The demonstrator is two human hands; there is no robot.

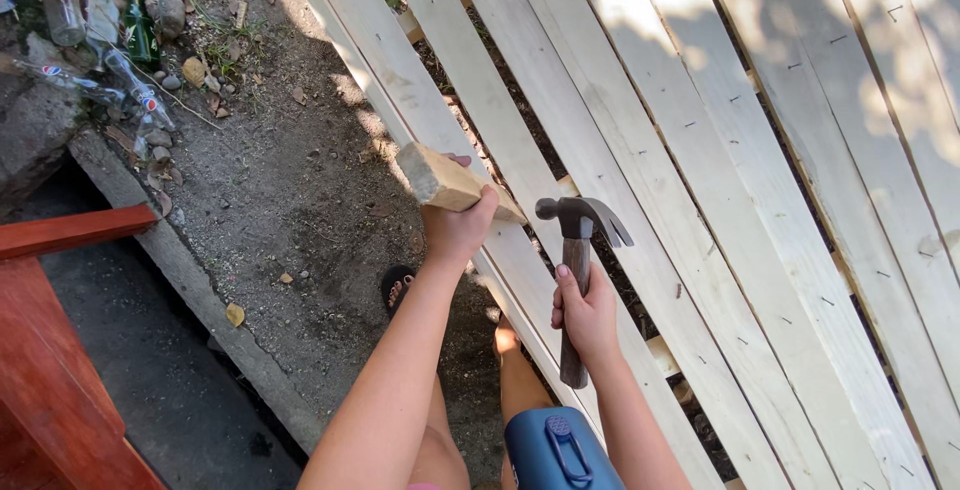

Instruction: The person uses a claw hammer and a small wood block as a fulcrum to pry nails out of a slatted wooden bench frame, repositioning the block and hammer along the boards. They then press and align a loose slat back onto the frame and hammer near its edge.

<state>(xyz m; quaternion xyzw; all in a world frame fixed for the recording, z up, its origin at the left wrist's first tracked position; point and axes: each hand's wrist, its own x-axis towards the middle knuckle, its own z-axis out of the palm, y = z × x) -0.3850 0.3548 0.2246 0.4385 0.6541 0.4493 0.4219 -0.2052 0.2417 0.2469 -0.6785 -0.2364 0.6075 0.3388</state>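
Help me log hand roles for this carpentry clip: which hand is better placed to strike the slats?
Probably the right hand: it grips the claw hammer by its handle, head up above the pale wooden slats. The left hand is occupied holding a short wood block.

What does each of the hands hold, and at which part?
The left hand grips a short wooden block at its near end. The right hand holds a claw hammer around its handle's middle.

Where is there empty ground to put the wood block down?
Bare dirt lies between the slat panel and the concrete curb, left of the left hand holding the block. Bottles and stones crowd the top-left corner.
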